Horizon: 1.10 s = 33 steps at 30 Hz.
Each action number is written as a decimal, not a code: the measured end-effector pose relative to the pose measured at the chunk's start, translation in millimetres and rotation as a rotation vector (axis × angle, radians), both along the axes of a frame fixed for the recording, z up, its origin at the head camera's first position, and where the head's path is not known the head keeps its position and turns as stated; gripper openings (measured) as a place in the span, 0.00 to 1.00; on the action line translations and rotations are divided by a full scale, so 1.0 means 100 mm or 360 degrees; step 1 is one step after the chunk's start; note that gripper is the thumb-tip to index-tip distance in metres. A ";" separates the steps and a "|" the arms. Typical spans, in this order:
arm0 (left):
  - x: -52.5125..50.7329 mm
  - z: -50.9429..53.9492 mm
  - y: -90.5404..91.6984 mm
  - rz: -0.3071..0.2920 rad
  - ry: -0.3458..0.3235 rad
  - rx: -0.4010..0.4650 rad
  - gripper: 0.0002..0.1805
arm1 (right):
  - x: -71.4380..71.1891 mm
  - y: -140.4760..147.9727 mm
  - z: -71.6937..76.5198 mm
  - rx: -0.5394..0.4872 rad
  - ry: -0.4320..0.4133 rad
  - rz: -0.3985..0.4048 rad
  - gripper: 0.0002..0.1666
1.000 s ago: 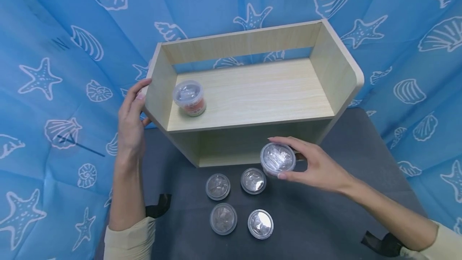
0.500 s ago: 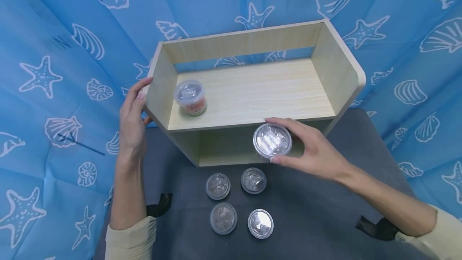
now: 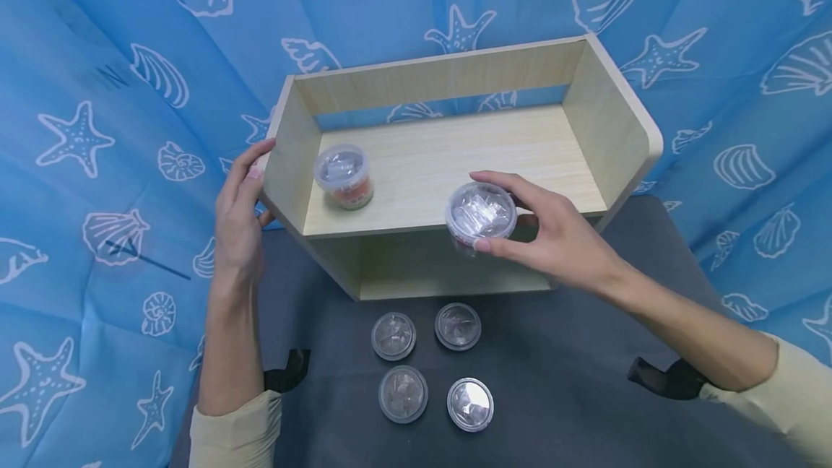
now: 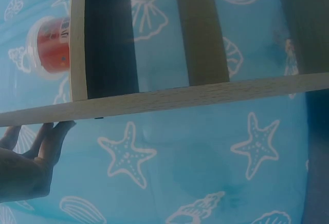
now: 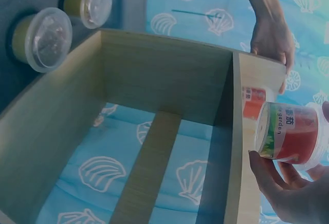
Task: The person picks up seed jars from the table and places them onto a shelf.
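Note:
My right hand point(image 3: 559, 233) grips a small plastic tub point(image 3: 481, 214) around its side, thumb in front and fingers behind. The tub has a clear lid; in the right wrist view its printed label and red filling point(image 5: 294, 134) show. It is held at the front edge of the upper board of a pale wooden shelf point(image 3: 442, 150). A similar lidded tub point(image 3: 343, 175) stands upright on that board, near the left panel. My left hand point(image 3: 237, 215) touches the outer side of the left panel point(image 4: 169, 98) with extended fingers.
Several lidded tubs point(image 3: 393, 336) stand on the dark grey tabletop point(image 3: 552, 396) in front of the shelf. The shelf's lower compartment point(image 3: 416, 266) opens toward me. Behind hangs a blue curtain point(image 3: 390, 6) with white shells and starfish.
My right hand has raised its tub from in front of the lower compartment to the upper board's front edge, slightly leftward. The left hand stays at the panel.

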<state>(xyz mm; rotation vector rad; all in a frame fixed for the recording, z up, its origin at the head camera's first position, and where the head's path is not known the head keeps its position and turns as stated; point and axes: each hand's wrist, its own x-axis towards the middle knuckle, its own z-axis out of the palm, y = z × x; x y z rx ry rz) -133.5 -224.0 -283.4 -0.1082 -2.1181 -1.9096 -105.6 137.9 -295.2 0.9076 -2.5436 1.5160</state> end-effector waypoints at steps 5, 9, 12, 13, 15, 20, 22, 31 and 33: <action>0.01 0.00 -0.01 -0.0010 -0.0008 -0.0003 0.22 | -0.13 -0.05 0.05 -0.0030 -0.0058 -0.0003 0.42; 0.00 0.01 -0.01 -0.0021 -0.0022 -0.0014 0.22 | -0.23 -0.10 0.07 -0.0064 -0.0108 -0.0014 0.42; -0.01 0.02 -0.01 -0.0035 -0.0034 -0.0021 0.22 | -0.30 -0.15 0.08 -0.0089 -0.0143 -0.0026 0.42; -0.01 0.02 -0.02 -0.0039 -0.0038 -0.0026 0.22 | -0.32 -0.16 0.09 -0.0105 -0.0161 -0.0029 0.42; -0.01 0.03 -0.02 -0.0043 -0.0049 -0.0028 0.22 | -0.37 -0.19 0.09 -0.0132 -0.0191 -0.0038 0.43; -0.01 0.05 -0.04 -0.0056 -0.0065 -0.0013 0.22 | -0.44 -0.26 0.11 -0.0178 -0.0247 -0.0061 0.43; -0.01 0.05 -0.04 -0.0064 -0.0066 -0.0006 0.22 | -0.47 -0.28 0.12 -0.0198 -0.0264 -0.0061 0.43; -0.01 0.05 -0.04 -0.0060 -0.0058 -0.0025 0.22 | -0.62 -0.39 0.10 -0.0304 -0.0354 -0.0058 0.42; -0.01 0.04 -0.04 -0.0056 -0.0058 -0.0030 0.22 | -0.64 -0.41 0.09 -0.0320 -0.0371 -0.0064 0.41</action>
